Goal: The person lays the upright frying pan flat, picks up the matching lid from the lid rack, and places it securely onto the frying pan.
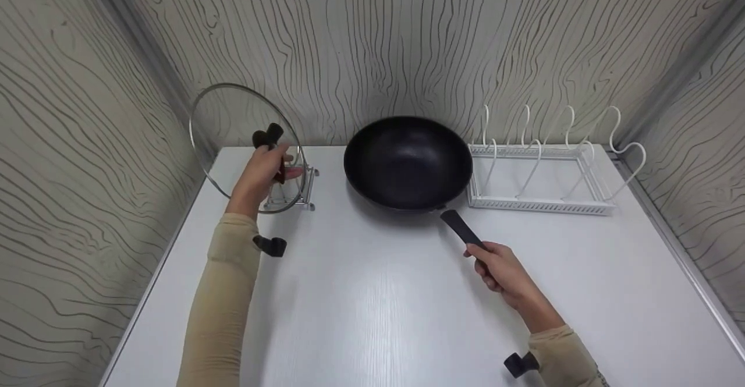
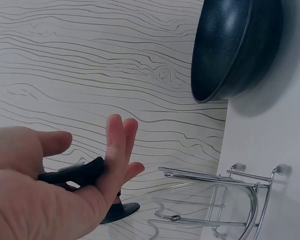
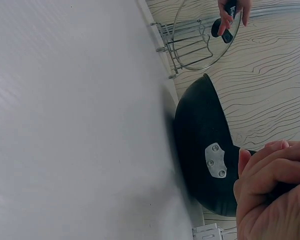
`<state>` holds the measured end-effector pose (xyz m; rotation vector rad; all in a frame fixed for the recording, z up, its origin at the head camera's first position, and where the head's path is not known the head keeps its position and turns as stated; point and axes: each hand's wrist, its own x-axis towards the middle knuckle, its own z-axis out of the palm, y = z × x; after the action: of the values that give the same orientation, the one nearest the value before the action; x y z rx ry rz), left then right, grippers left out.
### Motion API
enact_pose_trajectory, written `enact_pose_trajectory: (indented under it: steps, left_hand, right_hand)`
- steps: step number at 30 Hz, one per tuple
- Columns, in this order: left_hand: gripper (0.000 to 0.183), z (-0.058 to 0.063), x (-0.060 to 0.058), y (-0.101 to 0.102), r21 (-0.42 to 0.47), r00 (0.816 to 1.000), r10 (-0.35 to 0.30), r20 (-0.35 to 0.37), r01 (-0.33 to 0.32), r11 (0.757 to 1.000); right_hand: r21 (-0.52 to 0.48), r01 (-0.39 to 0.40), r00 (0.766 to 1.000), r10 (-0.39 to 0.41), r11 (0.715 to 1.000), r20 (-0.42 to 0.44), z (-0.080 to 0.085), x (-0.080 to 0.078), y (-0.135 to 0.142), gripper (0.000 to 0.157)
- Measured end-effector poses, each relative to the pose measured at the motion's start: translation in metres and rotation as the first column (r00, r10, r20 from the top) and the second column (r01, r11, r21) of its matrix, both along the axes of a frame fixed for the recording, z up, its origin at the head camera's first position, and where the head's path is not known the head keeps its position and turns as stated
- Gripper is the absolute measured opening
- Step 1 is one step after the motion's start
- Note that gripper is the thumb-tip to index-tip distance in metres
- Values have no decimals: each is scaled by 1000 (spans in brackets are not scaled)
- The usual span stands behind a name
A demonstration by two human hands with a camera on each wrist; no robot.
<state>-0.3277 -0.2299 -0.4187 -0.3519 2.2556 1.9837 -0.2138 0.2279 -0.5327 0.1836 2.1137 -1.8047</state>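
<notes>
A clear glass lid (image 1: 218,142) with a metal rim and a black handle (image 2: 80,172) stands on edge at a small wire rack (image 1: 308,186) on the left. My left hand (image 1: 265,169) is around this handle, fingers loosely extended and thumb apart from it. Whether the rack bears the lid's whole weight is hard to tell. A black wok (image 1: 407,163) sits at the middle back, its inside facing me. Its long black handle (image 1: 461,228) is gripped by my right hand (image 1: 503,270), fingers wrapped round the end.
To the wok's right stands a white rack (image 1: 541,205) with several curved upright dividers, close beside the wok's rim. Wood-grain panels (image 1: 372,38) enclose the white table (image 1: 361,305) at the back and both sides.
</notes>
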Motion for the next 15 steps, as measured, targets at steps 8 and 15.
enact_pose_trajectory:
  steps: [8, 15]
  left_hand:
    - [71, -2, -12, -5, 89, 999, -9, 47, 4, 996]
    - [74, -4, -17, -10, 169, 998, -13, 62, 2, 986]
  right_hand:
    - [-15, 0, 1000, 0, 1000, 4, 0, 1, -1, 34]
    - [-9, 2, 1000, -2, 1000, 3, 0, 2, -1, 33]
